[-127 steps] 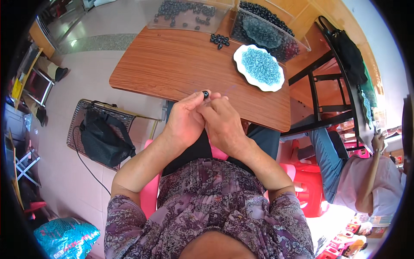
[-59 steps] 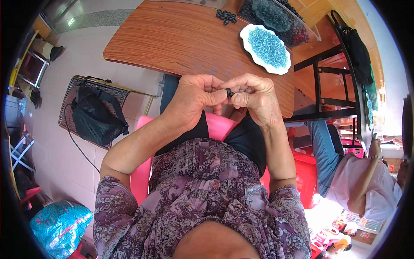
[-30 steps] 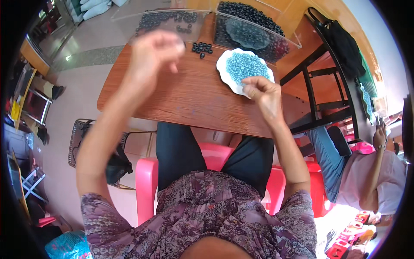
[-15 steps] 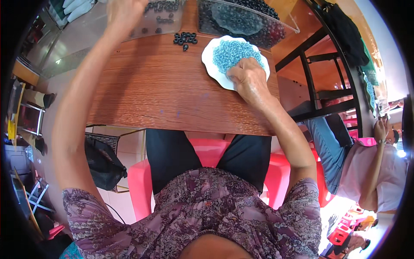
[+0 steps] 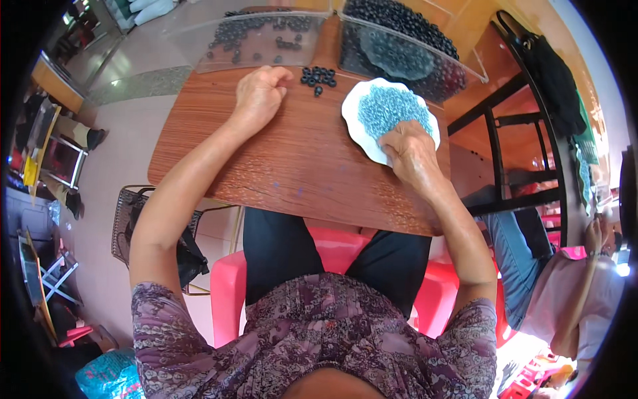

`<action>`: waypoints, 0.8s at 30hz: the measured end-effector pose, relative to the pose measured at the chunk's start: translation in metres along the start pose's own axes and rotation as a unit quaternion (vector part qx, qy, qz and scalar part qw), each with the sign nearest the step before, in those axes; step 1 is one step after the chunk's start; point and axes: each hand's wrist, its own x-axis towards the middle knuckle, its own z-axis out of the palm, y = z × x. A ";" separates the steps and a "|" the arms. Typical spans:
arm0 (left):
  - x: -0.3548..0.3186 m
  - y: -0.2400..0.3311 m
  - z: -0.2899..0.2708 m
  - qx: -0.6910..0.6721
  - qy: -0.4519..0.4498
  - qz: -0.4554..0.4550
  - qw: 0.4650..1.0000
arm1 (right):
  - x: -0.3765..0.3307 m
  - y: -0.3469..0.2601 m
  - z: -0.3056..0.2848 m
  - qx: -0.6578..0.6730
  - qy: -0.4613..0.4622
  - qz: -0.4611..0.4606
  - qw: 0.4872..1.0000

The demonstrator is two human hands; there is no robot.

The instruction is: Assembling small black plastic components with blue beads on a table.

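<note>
- Resting on the wooden surface (image 5: 292,159), the left hand (image 5: 258,96) is loosely curled, fingers together, just beside a small cluster of black rings (image 5: 318,76).
- Right hand (image 5: 411,151) sits on the white plate (image 5: 362,130), fingertips in the blue beads (image 5: 385,110); whether it pinches any, I cannot tell.
- Two clear trays (image 5: 266,46) of black pieces stand beyond.

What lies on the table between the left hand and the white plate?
In the head view, a small cluster of black rings lies between left hand and white plate.

Two hands: left hand (image 5: 258,96), right hand (image 5: 412,151); one white plate (image 5: 362,130); two clear trays (image 5: 199,50).
</note>
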 end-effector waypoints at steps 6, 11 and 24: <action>0.022 0.002 0.023 0.013 -0.023 0.001 1.000 | 0.002 -0.006 -0.004 0.053 -0.033 0.052 0.997; 0.025 0.008 0.028 0.059 -0.063 -0.010 0.996 | 0.002 -0.008 -0.001 0.042 -0.037 0.065 0.996; 0.000 -0.001 0.009 0.001 -0.057 -0.016 0.998 | 0.005 -0.011 -0.008 0.038 -0.060 0.100 0.992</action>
